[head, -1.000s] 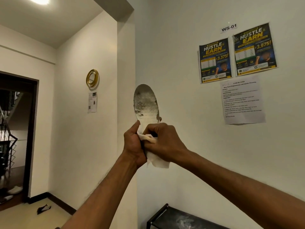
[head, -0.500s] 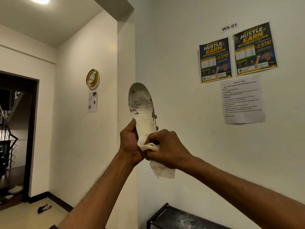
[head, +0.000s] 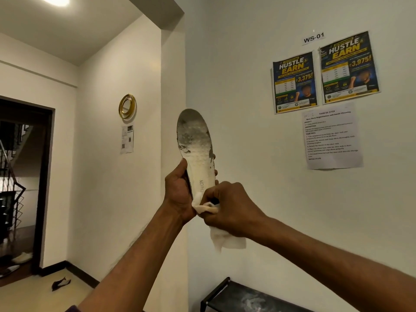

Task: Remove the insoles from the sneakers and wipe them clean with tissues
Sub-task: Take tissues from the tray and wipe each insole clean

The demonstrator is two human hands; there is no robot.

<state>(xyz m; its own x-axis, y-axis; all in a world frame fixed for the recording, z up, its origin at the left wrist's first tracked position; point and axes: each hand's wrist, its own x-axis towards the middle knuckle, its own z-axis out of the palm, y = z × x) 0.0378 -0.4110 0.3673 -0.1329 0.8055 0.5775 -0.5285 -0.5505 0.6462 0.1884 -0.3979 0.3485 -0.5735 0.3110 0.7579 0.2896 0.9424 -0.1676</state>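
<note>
I hold a pale, worn insole (head: 196,145) upright in front of the white wall, toe end up, with grey dirt patches on its upper half. My left hand (head: 179,190) grips its lower part from the left side. My right hand (head: 227,209) is closed on a crumpled white tissue (head: 225,240), which presses against the heel end of the insole; a loose flap hangs below my fist. The heel end is hidden behind my fingers and the tissue. No sneakers show in this view.
A black shoe rack (head: 227,296) stands low against the wall, bottom right. Posters (head: 324,73) and a task sheet (head: 331,136) hang on the wall. A dark doorway (head: 22,188) opens at left, with a dark object (head: 60,283) on the floor nearby.
My right hand with the tissue has slid down the insole from its middle to the heel end, uncovering more of its surface. The insole has tilted slightly left.
</note>
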